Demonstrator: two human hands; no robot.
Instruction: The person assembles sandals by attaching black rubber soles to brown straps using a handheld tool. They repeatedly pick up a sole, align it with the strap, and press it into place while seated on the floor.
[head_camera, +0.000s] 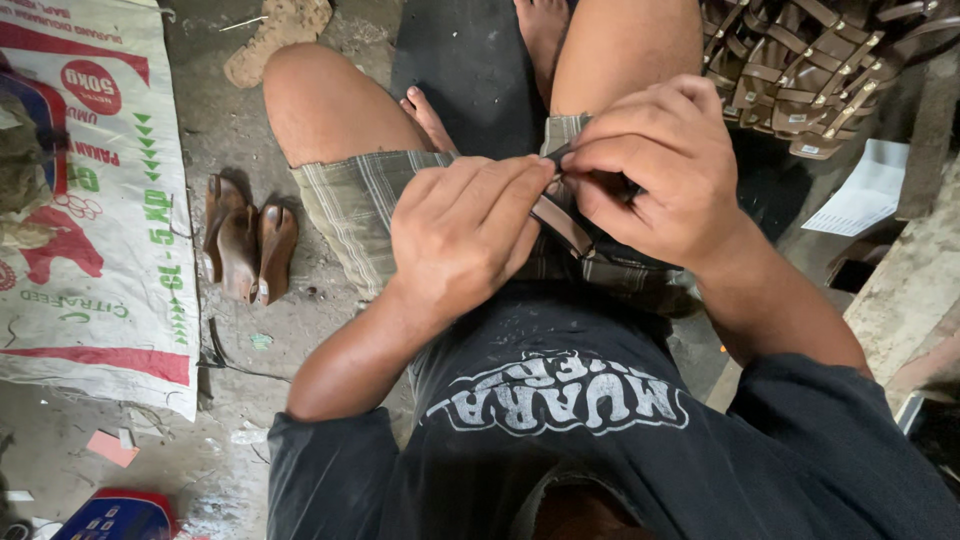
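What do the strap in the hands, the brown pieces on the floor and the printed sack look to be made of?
Strap: probably leather or a synthetic, dark brown with a pale cut edge, bending between left hand and right hand.
Brown pieces: likely moulded leather or a similar stiff sheet, curved with a slight sheen.
Sack: woven plastic, fine weave, printed.

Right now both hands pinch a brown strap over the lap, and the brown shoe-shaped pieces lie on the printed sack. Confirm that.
One detail is wrong. In the head view the left hand and right hand do pinch the brown strap over the lap, but the brown shoe-shaped pieces lie on the bare floor beside the printed sack, not on it.
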